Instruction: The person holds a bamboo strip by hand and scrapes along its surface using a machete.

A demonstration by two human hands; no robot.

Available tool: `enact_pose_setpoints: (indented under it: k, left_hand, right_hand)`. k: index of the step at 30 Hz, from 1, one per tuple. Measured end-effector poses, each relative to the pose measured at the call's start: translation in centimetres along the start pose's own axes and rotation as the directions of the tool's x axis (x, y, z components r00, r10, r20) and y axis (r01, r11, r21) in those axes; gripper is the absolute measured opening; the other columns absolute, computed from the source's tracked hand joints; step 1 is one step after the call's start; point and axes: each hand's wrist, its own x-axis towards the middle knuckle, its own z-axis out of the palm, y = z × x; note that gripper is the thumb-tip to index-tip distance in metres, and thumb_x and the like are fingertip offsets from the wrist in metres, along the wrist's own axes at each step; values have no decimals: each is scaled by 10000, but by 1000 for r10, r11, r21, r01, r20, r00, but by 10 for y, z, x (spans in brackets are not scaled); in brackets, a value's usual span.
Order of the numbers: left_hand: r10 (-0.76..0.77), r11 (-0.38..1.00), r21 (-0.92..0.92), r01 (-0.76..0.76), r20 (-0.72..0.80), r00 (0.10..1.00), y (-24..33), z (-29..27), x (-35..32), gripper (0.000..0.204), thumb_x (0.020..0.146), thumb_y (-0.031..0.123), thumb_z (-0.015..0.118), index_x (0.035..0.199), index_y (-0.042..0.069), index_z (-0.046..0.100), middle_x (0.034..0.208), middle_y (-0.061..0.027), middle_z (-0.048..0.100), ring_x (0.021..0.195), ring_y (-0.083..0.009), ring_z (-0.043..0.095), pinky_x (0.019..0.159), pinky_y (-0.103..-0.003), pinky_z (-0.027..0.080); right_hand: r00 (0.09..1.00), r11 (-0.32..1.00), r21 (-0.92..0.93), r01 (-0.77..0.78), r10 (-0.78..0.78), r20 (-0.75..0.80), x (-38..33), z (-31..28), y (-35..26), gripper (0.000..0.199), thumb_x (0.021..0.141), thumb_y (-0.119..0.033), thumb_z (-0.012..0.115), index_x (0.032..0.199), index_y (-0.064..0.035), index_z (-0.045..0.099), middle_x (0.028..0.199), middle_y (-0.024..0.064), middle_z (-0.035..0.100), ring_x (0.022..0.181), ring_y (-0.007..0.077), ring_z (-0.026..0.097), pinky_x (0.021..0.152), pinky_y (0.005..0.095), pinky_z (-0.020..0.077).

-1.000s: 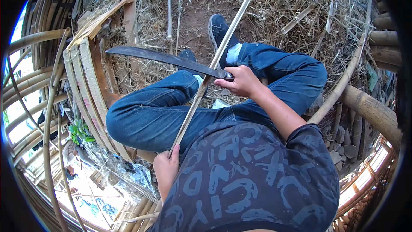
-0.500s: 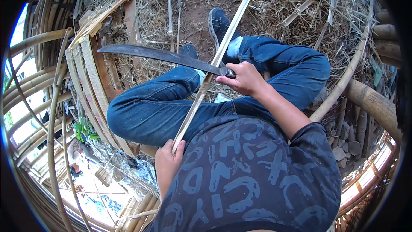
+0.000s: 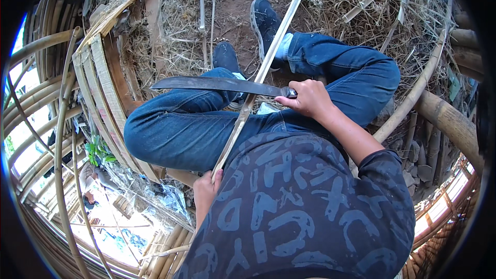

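A long pale bamboo strip (image 3: 281,30) runs slantwise from my lap up past my shoes. My left hand (image 3: 207,188) is closed on its near end, beside my left hip. In my right hand (image 3: 309,97), closed round the dark handle, is a machete (image 3: 206,83) with a long curved blade. The blade points left and lies across the strip at about its middle, above my thighs. Whether the edge bites into the strip, I cannot tell. My legs (image 3: 170,137), in blue jeans, are bent under the strip.
Left of me stands a wooden slatted crate (image 3: 98,88). Dry shavings (image 3: 330,20) and loose bamboo pieces (image 3: 362,5) litter the ground ahead. Thick bamboo poles (image 3: 447,119) stand at the right, and a bamboo frame (image 3: 61,139) rises at the left. Clear plastic (image 3: 170,201) lies beyond my left hand.
The machete has moved to the right and its blade has turned nearer to level, its tip lower. My right hand has shifted slightly right and down. The left hand keeps its grip.
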Motion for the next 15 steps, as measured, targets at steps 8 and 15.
enact_pose_setpoints:
  k: [8,15]
  left_hand:
    - [28,998,-46,-30,-50,998,-5,6,6,446,930,367,576,730,-29,613,645,-266,581,633,-452,583,578,-484,442]
    - [37,998,-37,-40,-96,995,-5,7,11,487,911,379,596,631,-19,615,570,-245,558,570,-438,578,538,-473,441]
  right_hand:
    - [995,976,-212,-49,30,-94,0,13,51,746,676,-816,536,661,-72,593,596,155,623,583,342,647,501,436,496]
    - [994,990,-135,-32,18,-105,2,22,29,695,720,-769,554,667,-80,626,583,167,614,573,356,642,525,449,510]
